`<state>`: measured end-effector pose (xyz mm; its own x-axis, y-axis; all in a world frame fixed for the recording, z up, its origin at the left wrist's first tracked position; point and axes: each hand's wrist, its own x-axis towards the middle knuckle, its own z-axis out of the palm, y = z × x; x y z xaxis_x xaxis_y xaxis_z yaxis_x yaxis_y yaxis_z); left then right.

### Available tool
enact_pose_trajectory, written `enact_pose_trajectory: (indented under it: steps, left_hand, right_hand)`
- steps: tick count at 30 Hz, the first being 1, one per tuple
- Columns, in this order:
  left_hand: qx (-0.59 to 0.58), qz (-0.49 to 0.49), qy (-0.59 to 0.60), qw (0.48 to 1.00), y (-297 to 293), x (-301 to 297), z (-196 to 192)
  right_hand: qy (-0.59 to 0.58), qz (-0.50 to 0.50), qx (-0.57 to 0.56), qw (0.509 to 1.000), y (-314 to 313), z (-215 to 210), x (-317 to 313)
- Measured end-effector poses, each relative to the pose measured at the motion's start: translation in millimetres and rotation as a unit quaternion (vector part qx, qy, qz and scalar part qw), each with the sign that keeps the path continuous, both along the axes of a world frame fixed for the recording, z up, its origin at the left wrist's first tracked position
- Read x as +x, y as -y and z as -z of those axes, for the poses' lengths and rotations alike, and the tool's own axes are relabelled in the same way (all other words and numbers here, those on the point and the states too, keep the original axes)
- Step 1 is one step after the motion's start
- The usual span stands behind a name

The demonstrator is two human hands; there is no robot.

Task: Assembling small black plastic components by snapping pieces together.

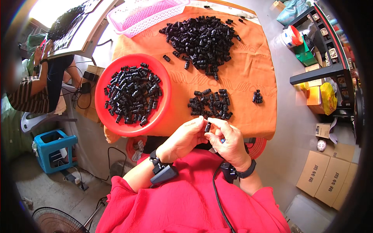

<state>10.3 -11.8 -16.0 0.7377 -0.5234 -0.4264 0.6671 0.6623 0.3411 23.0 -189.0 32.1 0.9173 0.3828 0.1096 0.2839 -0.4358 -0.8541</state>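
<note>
- Orange cloth (248,73), one, woven with a wavy pattern, covers the table.
- Black pieces: one between the fingertips of both hands; the rest in four main groups, individual totals too crowded to count.
- Groups: one large heap (202,42) at the far side; one load in the basin; one flatter cluster (210,104) just beyond the hands; one small cluster (257,97) to the right. A few strays lie around the large heap.
- Pieces: short, roughly cylindrical, glossy, plastic-looking.
- Red basin (168,91): one, round, smooth, wide-rimmed, left of the cluster.
- Pink basket (149,17): perforated, plastic-looking, at the far left edge of the cloth.
- Right hand (230,139): thumb and index narrowed in a pinch on the held black piece (208,127), which stands near-upright at the near edge of the cloth.
- Left hand (184,136): fingers close together, barely parted, tips at the same piece; cannot tell whether they grip it.
</note>
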Motion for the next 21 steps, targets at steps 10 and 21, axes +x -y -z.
enact_pose_trajectory:
  steps: [10, 21]
  left_hand:
    - [-0.021, 0.027, 0.037, 0.999, -2, 0, -9]
    - [0.012, 0.018, 0.04, 0.999, 1, -1, -11]
  right_hand:
    - [-0.002, 0.014, 0.08, 0.997, -1, 7, -4]
    - [0.017, 0.014, 0.037, 0.999, -1, 2, -5]
